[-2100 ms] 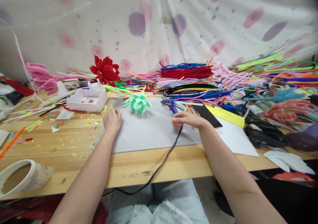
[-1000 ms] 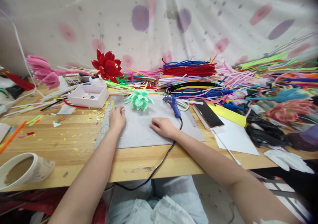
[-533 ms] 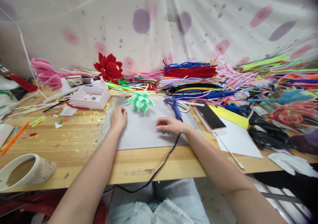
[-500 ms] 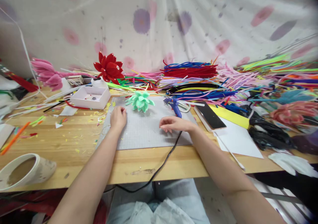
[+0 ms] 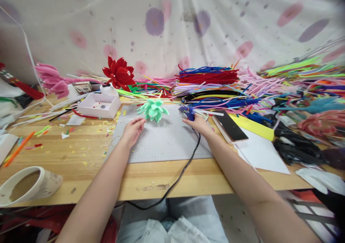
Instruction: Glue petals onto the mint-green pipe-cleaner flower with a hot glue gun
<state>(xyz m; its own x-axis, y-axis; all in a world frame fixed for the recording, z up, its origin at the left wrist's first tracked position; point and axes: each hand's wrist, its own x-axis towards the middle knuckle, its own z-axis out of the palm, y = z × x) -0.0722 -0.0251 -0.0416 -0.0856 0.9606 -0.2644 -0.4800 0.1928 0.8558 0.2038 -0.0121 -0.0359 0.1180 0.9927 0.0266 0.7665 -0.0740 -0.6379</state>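
Note:
A mint-green fuzzy flower point(image 5: 153, 110) rests on the grey cutting mat point(image 5: 164, 146). Just left of its petals is my left hand point(image 5: 133, 130), its fingers partly stretched toward the flower, with nothing visible in them. My right hand point(image 5: 201, 124) is closed around the handle of a blue hot glue gun point(image 5: 190, 113) at the mat's right side. My palm and fingers hide most of that handle. From below the hand, the gun's black cord point(image 5: 185, 169) runs over the table's front edge.
Bundles of coloured pipe cleaners point(image 5: 207, 78) line the back. A red flower point(image 5: 118, 72) stands behind a white box point(image 5: 98, 106). At the right lie a phone point(image 5: 231, 126) and white paper point(image 5: 262, 153). A cup of brown liquid point(image 5: 48, 183) sits front left.
My right hand has moved up and right from above the mat and closed on the glue gun. My left hand has shifted right toward the green flower, its fingers reaching out more.

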